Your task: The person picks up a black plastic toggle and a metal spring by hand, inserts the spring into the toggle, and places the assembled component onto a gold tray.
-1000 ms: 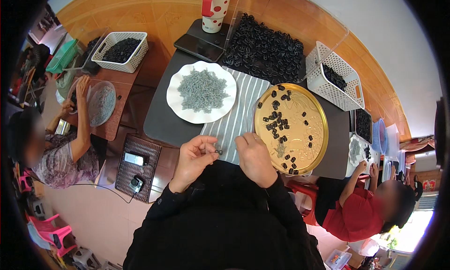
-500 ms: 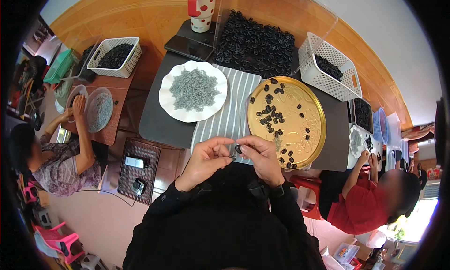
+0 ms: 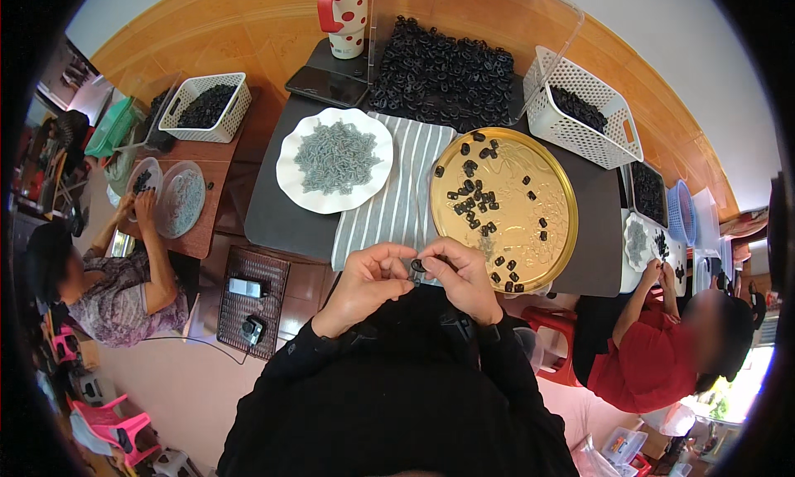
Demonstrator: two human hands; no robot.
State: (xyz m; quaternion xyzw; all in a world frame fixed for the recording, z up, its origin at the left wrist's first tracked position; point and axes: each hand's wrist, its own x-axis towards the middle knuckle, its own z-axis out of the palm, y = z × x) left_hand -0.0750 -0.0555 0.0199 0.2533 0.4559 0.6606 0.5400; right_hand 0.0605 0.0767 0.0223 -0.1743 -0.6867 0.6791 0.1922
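My left hand [image 3: 369, 277] and my right hand [image 3: 458, 275] meet at the near edge of the dark table [image 3: 281, 216], fingertips pinched together on a small black part [image 3: 416, 266]. Just beyond them lies a striped grey cloth [image 3: 397, 204]. A round gold tray [image 3: 542, 187] with several scattered black parts sits to the right. A white scalloped plate [image 3: 291, 172] heaped with small grey springs sits to the left.
A big pile of black parts [image 3: 443, 67] lies at the back, with a phone [image 3: 327, 85], a red-dotted mug [image 3: 344, 9] and a white basket [image 3: 584, 117]. One person works at a brown side table [image 3: 211, 228] on the left; another in red sits on the right.
My hands were apart a second ago, then came together in front of me. They now hold the small black part a little further forward.
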